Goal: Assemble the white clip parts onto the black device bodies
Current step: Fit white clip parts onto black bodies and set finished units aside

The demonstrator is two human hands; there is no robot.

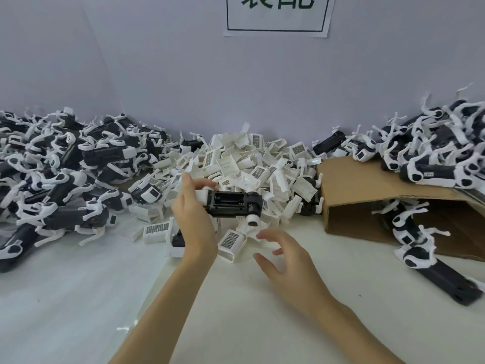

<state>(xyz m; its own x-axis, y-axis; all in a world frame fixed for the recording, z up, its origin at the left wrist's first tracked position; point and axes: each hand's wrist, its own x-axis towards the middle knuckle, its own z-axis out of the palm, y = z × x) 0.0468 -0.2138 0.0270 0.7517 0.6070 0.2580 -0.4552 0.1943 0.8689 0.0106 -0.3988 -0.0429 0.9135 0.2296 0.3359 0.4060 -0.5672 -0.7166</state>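
While a heap of assembled devices (65, 169) fills the table's (78, 298) left side, the left hand (195, 219) grips 1 black device body (231, 203) by its left end, held level above a central pile of white clip parts (252, 164) (grilled faces visible). Nearer the camera, the right hand (294, 269) hovers with fingers loosely spread, holding nothing. Farthest right, a cardboard box (367, 187) lies on its side.

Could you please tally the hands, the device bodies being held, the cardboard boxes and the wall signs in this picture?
Hands: 2 (left hand, right hand)
Held black device body: 1
Cardboard box: 1
Paper sign: 1
Total: 5
The heaped white clip parts are too many to count.
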